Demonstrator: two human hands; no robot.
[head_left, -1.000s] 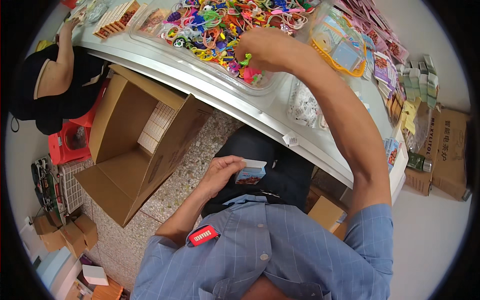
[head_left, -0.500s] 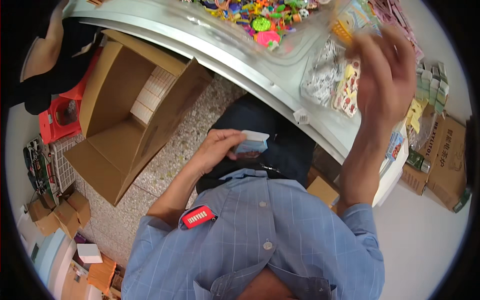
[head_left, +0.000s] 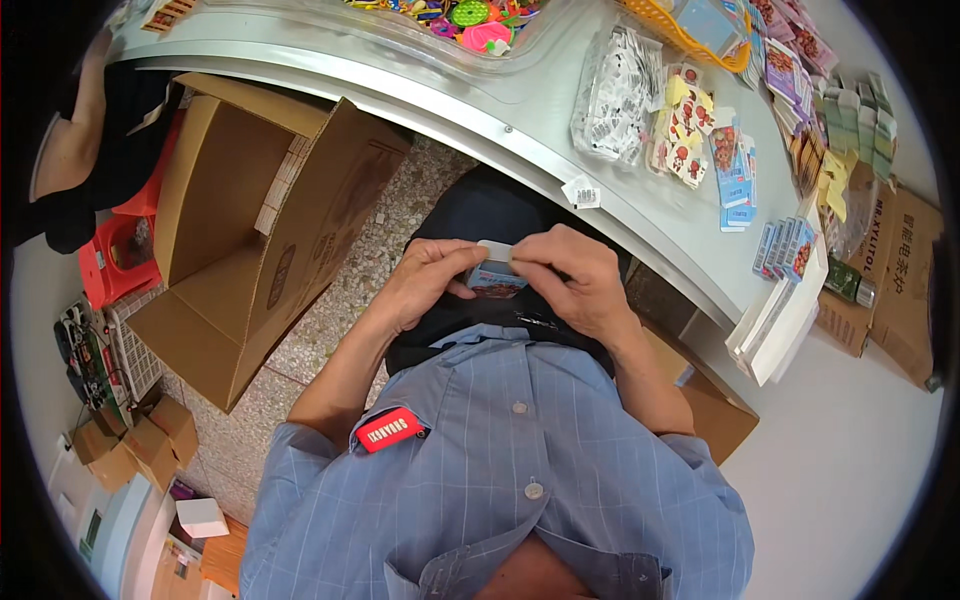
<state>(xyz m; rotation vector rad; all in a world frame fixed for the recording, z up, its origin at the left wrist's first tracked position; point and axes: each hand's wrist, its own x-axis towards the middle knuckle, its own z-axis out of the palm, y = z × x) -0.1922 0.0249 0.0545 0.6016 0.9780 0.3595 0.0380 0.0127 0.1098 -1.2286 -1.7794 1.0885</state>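
Over my lap, a small blue carton [head_left: 497, 283] with a white flap is held between both hands. My left hand [head_left: 424, 280] is closed on its left side, thumb along the top edge. At the flap's right end my right hand [head_left: 576, 275] is closed in a pinch; whether a small item is also between those fingertips is hidden. Flattened blue cartons [head_left: 733, 170] lie on the table to the right. Below them several filled-out blue cartons [head_left: 785, 248] stand in a row at the table's edge.
On the table are a clear tray [head_left: 545, 45] of colourful small toys, a clear container of white packets [head_left: 618, 95], red-and-yellow printed cards [head_left: 686, 130] and a yellow basket [head_left: 690, 40]. A large open cardboard box [head_left: 215, 270] stands at left. Someone's arm [head_left: 75, 150] shows far left.
My right hand has come down from above the table's right side to the carton at my lap. My left hand still holds the carton.
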